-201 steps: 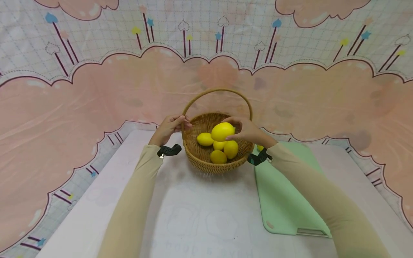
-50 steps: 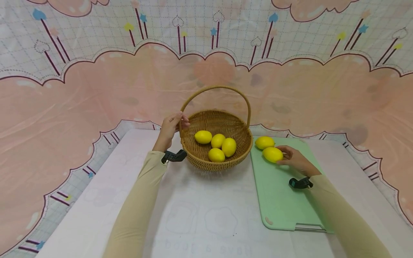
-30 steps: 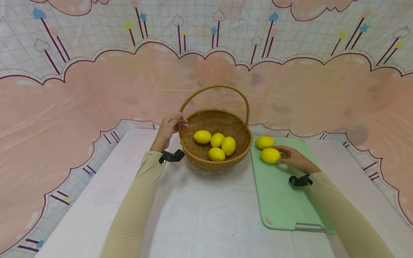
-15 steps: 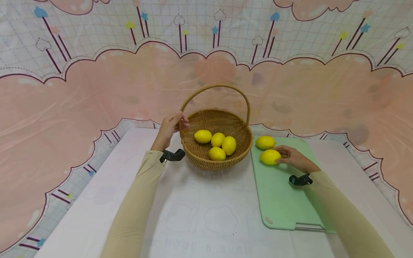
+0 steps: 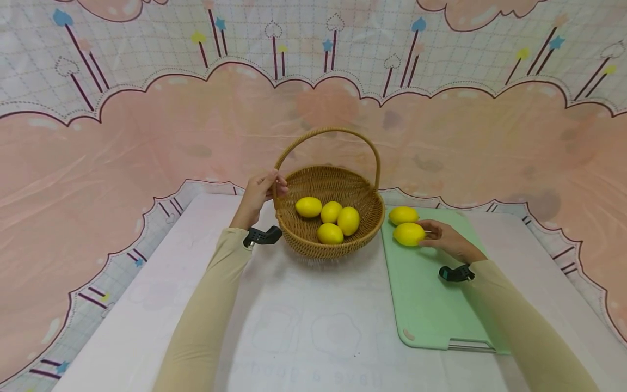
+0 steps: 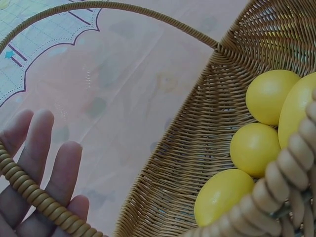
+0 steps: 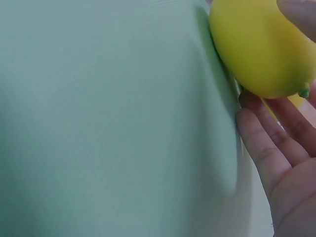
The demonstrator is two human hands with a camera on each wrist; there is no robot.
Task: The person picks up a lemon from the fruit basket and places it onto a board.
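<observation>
A brown wicker basket (image 5: 320, 250) with a tall arched handle (image 5: 329, 129) holds several yellow lemons (image 5: 308, 207). My left hand (image 5: 260, 191) holds the handle near its left base; in the left wrist view its fingers (image 6: 64, 168) show behind the handle. On the green cutting board (image 5: 431, 294), right of the basket, my right hand (image 5: 448, 239) holds a lemon (image 5: 409, 234) by its right end, thumb on one side and fingers on the other. The lemon's green-tipped end faces the palm in the right wrist view. Another lemon (image 5: 404, 215) lies just behind it on the board.
The white table (image 5: 303, 326) spreads in front of the basket and on both sides. A metal-edged slot (image 5: 472, 345) sits at the board's near end. Close behind the basket stands a pink patterned cloth backdrop (image 5: 196, 136).
My right hand has brought a lemon from above the basket over to the board, beside the other one. Lately it has shifted slightly left. My left hand stays at the handle.
</observation>
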